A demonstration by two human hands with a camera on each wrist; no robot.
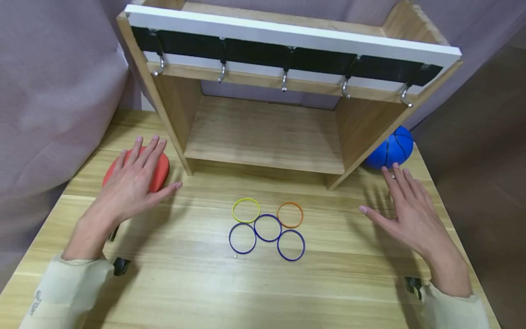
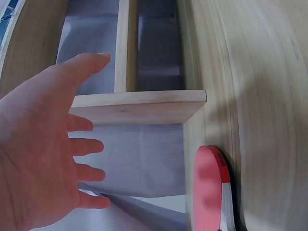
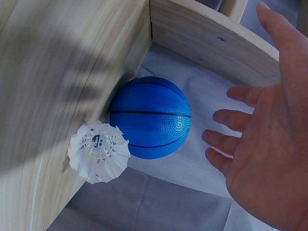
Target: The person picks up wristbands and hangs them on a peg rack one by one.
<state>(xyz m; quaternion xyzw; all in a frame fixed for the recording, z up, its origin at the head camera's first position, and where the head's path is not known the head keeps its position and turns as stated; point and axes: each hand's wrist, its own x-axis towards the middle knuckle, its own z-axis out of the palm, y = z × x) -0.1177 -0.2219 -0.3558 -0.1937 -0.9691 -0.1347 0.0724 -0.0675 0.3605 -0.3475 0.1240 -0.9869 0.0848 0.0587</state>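
My left hand hovers palm down with fingers spread over a red table tennis paddle, which it partly covers. The left wrist view shows the paddle lying on the table, apart from the fingers. On the other side my right hand, fingers extended, hangs in the air just in front of a blue basketball. Next to that ball stands a white shuttlecock, mostly hidden by the hand in the head view. Both hands hold nothing.
A wooden shelf with several metal hooks along its white front rail stands between the hands. Before it lie a yellow ring, an orange ring and several dark blue rings on the table. Grey-purple cloth hangs behind.
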